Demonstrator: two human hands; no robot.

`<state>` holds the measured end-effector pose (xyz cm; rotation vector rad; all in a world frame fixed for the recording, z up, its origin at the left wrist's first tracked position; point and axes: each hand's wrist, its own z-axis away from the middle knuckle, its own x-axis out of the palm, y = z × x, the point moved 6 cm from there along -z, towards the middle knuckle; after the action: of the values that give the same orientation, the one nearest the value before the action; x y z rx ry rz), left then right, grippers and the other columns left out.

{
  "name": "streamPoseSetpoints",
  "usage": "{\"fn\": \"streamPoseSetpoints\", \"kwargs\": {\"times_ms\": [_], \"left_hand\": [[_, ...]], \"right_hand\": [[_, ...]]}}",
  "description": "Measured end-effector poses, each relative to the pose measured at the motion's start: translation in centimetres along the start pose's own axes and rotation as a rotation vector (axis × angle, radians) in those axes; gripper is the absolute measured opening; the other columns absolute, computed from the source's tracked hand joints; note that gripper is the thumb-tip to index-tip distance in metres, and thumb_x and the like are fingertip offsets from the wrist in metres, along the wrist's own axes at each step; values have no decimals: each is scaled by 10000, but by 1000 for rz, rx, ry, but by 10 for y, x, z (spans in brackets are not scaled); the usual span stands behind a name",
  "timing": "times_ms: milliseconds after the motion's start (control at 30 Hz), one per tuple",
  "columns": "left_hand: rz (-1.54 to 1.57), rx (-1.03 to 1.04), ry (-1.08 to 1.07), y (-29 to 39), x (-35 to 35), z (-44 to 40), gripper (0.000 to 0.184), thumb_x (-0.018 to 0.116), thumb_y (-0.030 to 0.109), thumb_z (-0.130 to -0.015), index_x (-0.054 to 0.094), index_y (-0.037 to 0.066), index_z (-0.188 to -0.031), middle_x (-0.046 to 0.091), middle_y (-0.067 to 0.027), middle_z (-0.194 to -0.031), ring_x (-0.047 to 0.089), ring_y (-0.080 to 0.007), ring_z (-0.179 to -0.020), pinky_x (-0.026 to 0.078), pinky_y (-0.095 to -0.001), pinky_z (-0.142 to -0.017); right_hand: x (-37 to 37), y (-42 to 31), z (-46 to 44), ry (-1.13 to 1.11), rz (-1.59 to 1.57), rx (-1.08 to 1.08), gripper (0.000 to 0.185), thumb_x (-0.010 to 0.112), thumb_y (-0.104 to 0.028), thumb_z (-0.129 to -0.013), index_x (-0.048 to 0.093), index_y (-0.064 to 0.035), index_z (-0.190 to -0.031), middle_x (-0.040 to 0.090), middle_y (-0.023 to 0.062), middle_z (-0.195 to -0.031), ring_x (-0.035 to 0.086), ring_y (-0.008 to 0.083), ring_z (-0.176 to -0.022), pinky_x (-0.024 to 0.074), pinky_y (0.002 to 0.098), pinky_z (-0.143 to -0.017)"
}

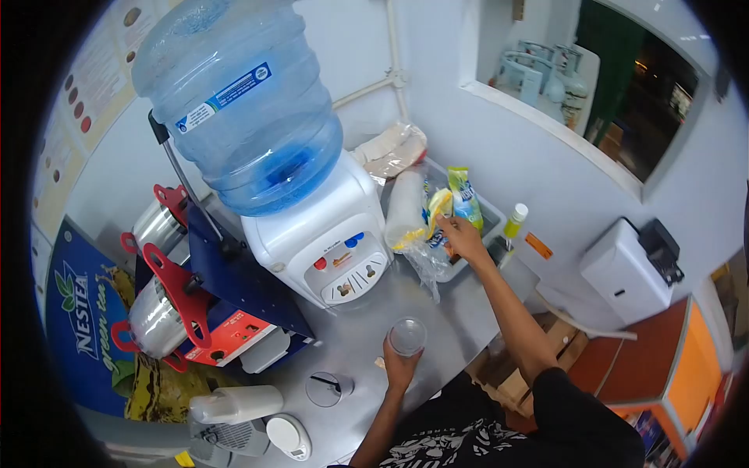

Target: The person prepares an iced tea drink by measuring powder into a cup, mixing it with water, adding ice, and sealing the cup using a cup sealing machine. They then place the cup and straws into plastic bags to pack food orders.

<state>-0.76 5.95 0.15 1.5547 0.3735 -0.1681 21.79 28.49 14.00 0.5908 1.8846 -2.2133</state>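
see-through plastic makes up the round cup (407, 336) in my left hand (399, 363), just below the middle of the frame. my fingers are curled around its side; whether its base touches the grey metal bench (449, 306) i cannot tell. it looks thin-walled and light, so i judge that a hard squeeze would dent it, and that its smooth wall could slip if wet. a gentle wrap around the body, below the rim, seems the best hold.

right of the frame's centre and a little higher, my right hand (463, 237) has its fingers together on the lower part of a soft yellow-and-white packet (440, 204), clamped there as far as i can see; some fingertips are hidden. i expect the packet to be light and floppy, bending at the pinch and sliding on its slick film. an edge or a corner should give the firmest grip, with little force needed.

around it, the shallow grey plastic tray (492, 218) also carries an upright green-and-yellow pouch (465, 198). just left of the packet lies a long white roll-shaped bundle in plastic wrap (406, 207), with loose crinkled film (426, 271) hanging below, light enough to snag on my fingers.
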Motion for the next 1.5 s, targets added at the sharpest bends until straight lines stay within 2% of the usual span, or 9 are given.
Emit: {"fn": "streamPoseSetpoints", "kwargs": {"times_ms": [267, 533, 767, 967, 1100, 1167, 1233, 1367, 1500], "left_hand": [[27, -94, 305, 3, -8, -26, 1037, 836, 128, -658, 182, -38, -1445, 309, -254, -1434, 334, -365, -1334, 290, -403, -1102], [253, -491, 134, -6, -10, 66, 942, 792, 148, -746, 186, -20, -1448, 281, -243, -1457, 333, -388, -1332, 373, -479, -1041], [210, -438, -32, 33, -23, 81, 550, 694, 185, -855, 456, 7, -1317, 525, -176, -1302, 547, -295, -1167, 476, -383, -940], [310, -305, -214, 111, -50, 52, 452, 659, 215, -886, 514, 20, -1266, 587, -157, -1223, 554, -249, -1166, 455, -355, -968], [496, -211, -142, 127, -52, 39, 672, 730, 246, -820, 396, 58, -1372, 501, -150, -1323, 463, -268, -1257, 389, -395, -1036], [536, -135, -83, 136, -55, 34, 791, 766, 240, -775, 334, 50, -1409, 442, -140, -1382, 394, -280, -1317, 340, -412, -1078], [503, 19, -112, 147, -58, 26, 907, 806, 291, -707, 304, 59, -1426, 410, -143, -1407, 356, -290, -1338, 309, -427, -1095], [624, 68, -342, 173, -59, 33, 959, 829, 371, -653, 337, 59, -1415, 420, -150, -1387, 387, -301, -1306, 314, -440, -1081], [422, -38, -94, 140, -102, 86, 576, 770, 241, -731, 540, 33, -1216, 575, -116, -1158, 569, -242, -1044, 443, -375, -920]], "right_hand": [[16, -17, -76, 165, 292, -285, 388, 550, -319, -873, 632, 58, -832, 637, 276, -807, 621, 447, -795, 484, 493, -734], [-34, -69, -87, 219, 218, -432, 311, 525, -244, -907, 595, 42, -808, 598, 256, -718, 583, 420, -661, 436, 450, -616], [-79, -184, -6, 110, 206, -694, 288, 514, -213, -965, 578, 43, -850, 494, 88, -620, 400, 116, -594, 374, 310, -551], [-139, -230, 90, 82, 207, -777, 260, 522, -212, -984, 582, 41, -998, 547, -5, -760, 473, 59, -696, 404, 219, -627], [-180, -210, 113, 152, 389, -853, 335, 521, -184, -981, 545, 56, -1213, 599, 113, -1027, 543, 133, -965, 426, 257, -851], [-180, -198, 144, 65, 737, -764, 312, 493, -153, -981, 543, 78, -1185, 589, 159, -1094, 547, 214, -1001, 403, 323, -899], [-151, -200, 186, -301, 956, -1008, 318, 502, -159, -948, 549, 82, -1150, 578, 207, -1098, 556, 315, -959, 373, 380, -921], [-110, -181, 209, -697, 897, -952, 291, 590, -216, -837, 602, 53, -947, 593, 201, -895, 520, 340, -796, 361, 418, -755], [-110, -145, 208, -692, 674, -1006, 256, 588, -232, -830, 602, 23, -845, 603, 152, -834, 497, 298, -784, 336, 395, -732]]}}
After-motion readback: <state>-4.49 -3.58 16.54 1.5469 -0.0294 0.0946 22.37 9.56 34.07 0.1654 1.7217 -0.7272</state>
